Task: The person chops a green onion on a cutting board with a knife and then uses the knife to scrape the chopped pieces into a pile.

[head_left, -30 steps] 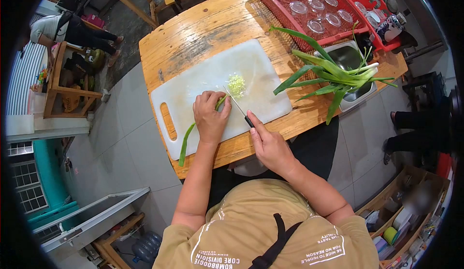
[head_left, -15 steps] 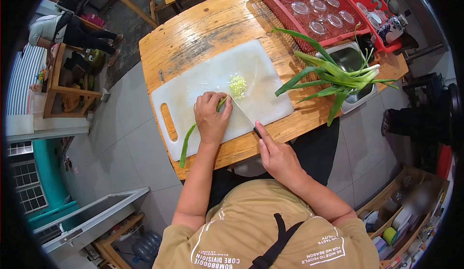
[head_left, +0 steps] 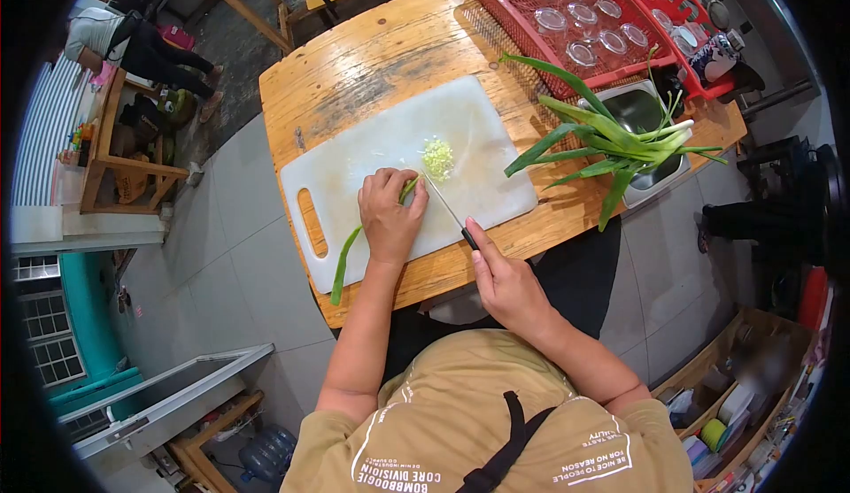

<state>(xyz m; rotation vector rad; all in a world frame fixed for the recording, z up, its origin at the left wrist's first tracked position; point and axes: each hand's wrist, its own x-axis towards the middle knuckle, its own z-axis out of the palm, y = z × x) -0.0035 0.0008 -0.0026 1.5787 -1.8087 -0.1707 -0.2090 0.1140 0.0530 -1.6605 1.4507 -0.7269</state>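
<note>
My left hand [head_left: 392, 214] presses a green onion stalk [head_left: 347, 258] onto the white cutting board [head_left: 354, 161], its fingers curled over the stalk. The stalk's green end trails past the board's near edge. In my right hand [head_left: 509, 289] is a knife [head_left: 450, 203], gripped by its black handle. The blade lies close to my left fingertips, at the cut end of the stalk. A small heap of chopped green onion [head_left: 437, 158] sits just beyond the blade. More whole green onions [head_left: 620, 143] lie in a bunch to the right, over metal trays.
The wooden table [head_left: 354, 59] holds the board. A red crate [head_left: 509, 24] of upturned glasses stands at the back right, beside metal trays [head_left: 637, 103]. At the far left a person [head_left: 133, 46] bends by a wooden shelf [head_left: 106, 161]. A wooden box of items [head_left: 735, 396] is at lower right.
The knife blade has shifted slightly at the stalk's end, and the handle shows a little more. The view has moved slightly. Both hands keep nearly the same place.
</note>
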